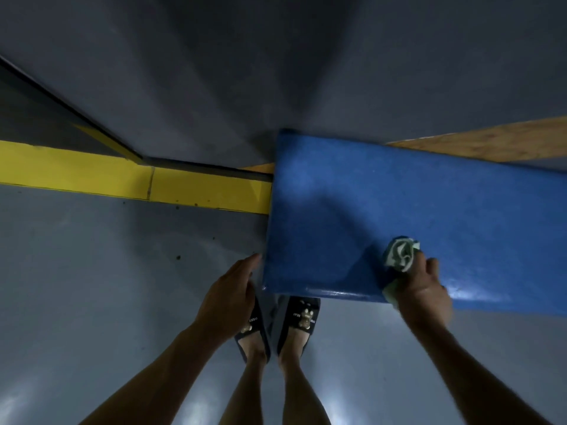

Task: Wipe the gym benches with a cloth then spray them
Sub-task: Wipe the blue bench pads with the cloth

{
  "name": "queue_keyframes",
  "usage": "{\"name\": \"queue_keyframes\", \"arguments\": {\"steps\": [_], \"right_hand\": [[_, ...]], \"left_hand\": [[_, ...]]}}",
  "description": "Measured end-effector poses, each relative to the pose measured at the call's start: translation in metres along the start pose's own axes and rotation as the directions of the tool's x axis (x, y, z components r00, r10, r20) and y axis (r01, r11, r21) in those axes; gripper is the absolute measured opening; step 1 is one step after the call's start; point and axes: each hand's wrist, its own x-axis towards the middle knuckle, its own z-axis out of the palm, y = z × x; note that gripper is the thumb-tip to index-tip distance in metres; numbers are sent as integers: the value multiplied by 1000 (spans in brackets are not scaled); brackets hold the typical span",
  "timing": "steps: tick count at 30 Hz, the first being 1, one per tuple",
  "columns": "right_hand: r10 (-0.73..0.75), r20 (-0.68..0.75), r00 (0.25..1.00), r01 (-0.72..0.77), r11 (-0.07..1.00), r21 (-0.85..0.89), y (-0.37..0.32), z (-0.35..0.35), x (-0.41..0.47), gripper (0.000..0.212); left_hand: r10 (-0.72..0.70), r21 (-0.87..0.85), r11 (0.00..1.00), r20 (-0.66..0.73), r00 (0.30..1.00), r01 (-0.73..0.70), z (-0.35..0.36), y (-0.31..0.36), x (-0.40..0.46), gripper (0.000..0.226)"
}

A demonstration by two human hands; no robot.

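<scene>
A blue padded gym bench (383, 210) runs from the middle of the view out past the right edge. My right hand (423, 289) presses a bunched pale green cloth (400, 252) onto the bench near its front edge. My left hand (233, 296) hangs just off the bench's left end, fingers loosely together, holding nothing that I can see. No spray bottle is in view.
The floor (107, 286) is grey and glossy. A yellow painted strip (122, 179) crosses it to the left of the bench, with a dark raised edge behind it. A tan strip (491, 142) lies beyond the bench. My feet in dark slippers (303, 320) stand at the bench's near-left corner.
</scene>
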Motion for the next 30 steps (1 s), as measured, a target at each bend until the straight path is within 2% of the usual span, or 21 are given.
{"name": "queue_keyframes", "arguments": {"steps": [3,5,8,10,12,14,17,19,20,23,26,28,30], "right_hand": [[2,-59,998,8,986,168,-53,43,-40,65],[-145,-83,986,159,966,204,-96,64,-72,63],[-423,-28,906,420,886,195,-131,72,-97,59],[-594,6,805,585,794,163,-131,71,-94,63],[-753,49,656,748,658,91,-125,73,-87,63],[-857,109,503,862,507,17,-125,78,-81,55],[-919,243,312,950,307,-58,-135,83,-74,45],[-917,362,166,985,135,-109,-143,78,-69,43],[-896,429,116,989,63,-137,-148,75,-67,41],[-810,582,70,993,3,-115,-163,67,-63,32],[-745,659,100,995,58,-85,-178,61,-59,37],[-698,702,139,990,107,-89,-192,52,-46,50],[-710,664,235,972,187,-143,-215,41,-22,55]], "left_hand": [[2,8,1000,-13,1000,-2,2,2,0,55],[-29,12,999,-11,1000,29,0,0,-2,57],[-27,10,1000,-36,999,27,-5,-6,-6,57],[-9,8,1000,-54,998,10,-8,-11,-7,55],[-27,0,1000,-65,998,27,-10,-16,-5,53],[-75,-26,997,-63,995,74,-11,-17,-3,52],[-115,-46,993,-58,992,113,-13,-19,0,51],[-127,-70,990,-54,990,123,-13,-20,2,51],[-132,-76,989,-55,990,128,-12,-21,2,51],[-160,-79,985,-70,985,154,-14,-26,5,53],[-156,-103,984,-96,983,146,-16,-30,6,55],[-142,-94,987,-116,983,131,-19,-34,10,54],[-119,-63,992,-131,984,111,-22,-38,15,52]]}}
